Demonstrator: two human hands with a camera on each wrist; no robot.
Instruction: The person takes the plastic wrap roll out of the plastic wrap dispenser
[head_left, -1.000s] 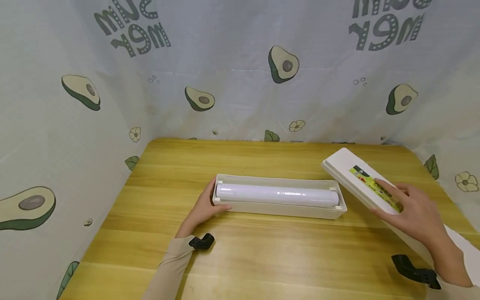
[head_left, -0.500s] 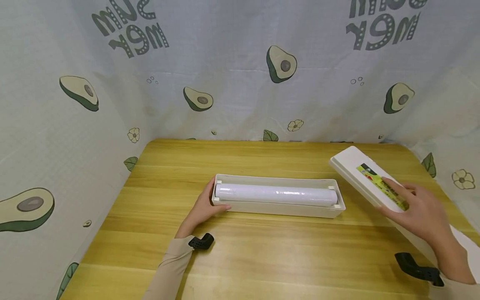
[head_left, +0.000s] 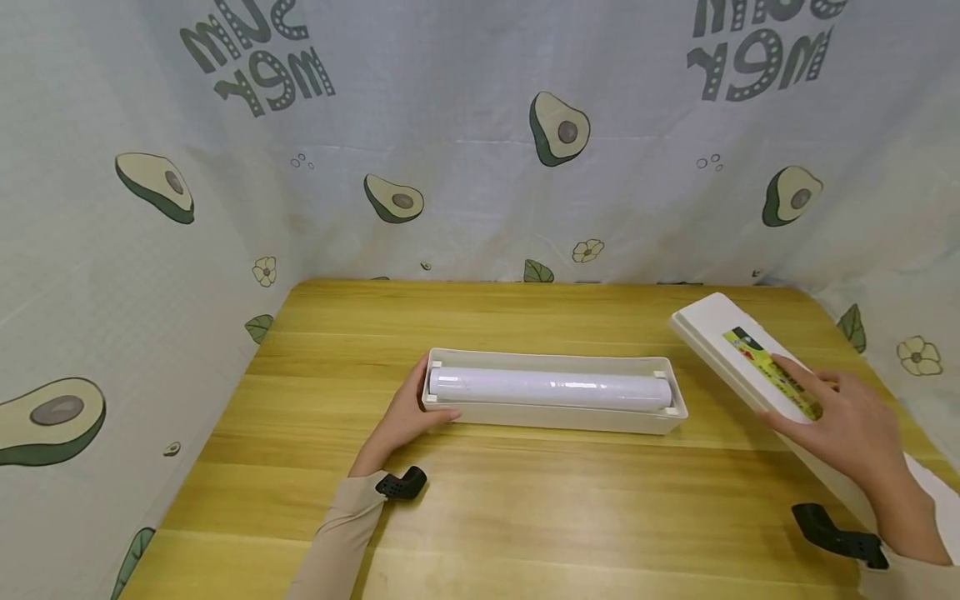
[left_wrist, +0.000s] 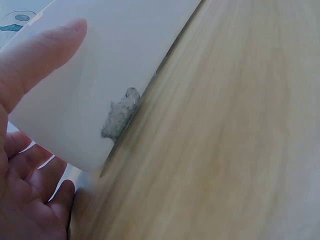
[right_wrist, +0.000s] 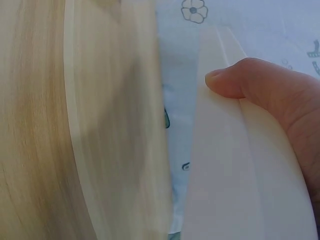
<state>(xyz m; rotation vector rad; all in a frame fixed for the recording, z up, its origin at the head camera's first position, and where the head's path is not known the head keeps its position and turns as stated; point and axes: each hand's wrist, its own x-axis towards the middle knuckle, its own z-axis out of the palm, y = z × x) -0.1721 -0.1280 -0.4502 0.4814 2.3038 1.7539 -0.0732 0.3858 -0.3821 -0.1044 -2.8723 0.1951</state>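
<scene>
- Gripping the left end of the white box [head_left: 555, 419], the left hand [head_left: 405, 412] lies left of centre in the head view. Its forearm, in a beige sleeve [head_left: 341, 521], rises from the lower edge.
- Left fingers: thumb laid on the near wall, other fingers curled behind the end; the left wrist view shows the thumb at upper left, fingers at lower left.
- Right hand [head_left: 855, 425] at the right of the head view, its forearm entering from the lower right corner. It grips the white lid [head_left: 738, 368], thumb against the near side, index finger extended over the yellow-green label [head_left: 767, 367]. Right wrist view: thumb bent onto the lid's side; other fingers hidden.
- Lid slants from upper left to lower right, well apart from the box. Whether it touches the wooden table [head_left: 525, 517] cannot be told.
- Box: uncovered, in the middle of the head view, long side running across, on the table.
- Contents: one glossy white roll [head_left: 547, 388], lying lengthwise inside, nearly as long as the box.
- Grey patch [left_wrist: 120, 115] low on the box wall, centre-left of the left wrist view.
</scene>
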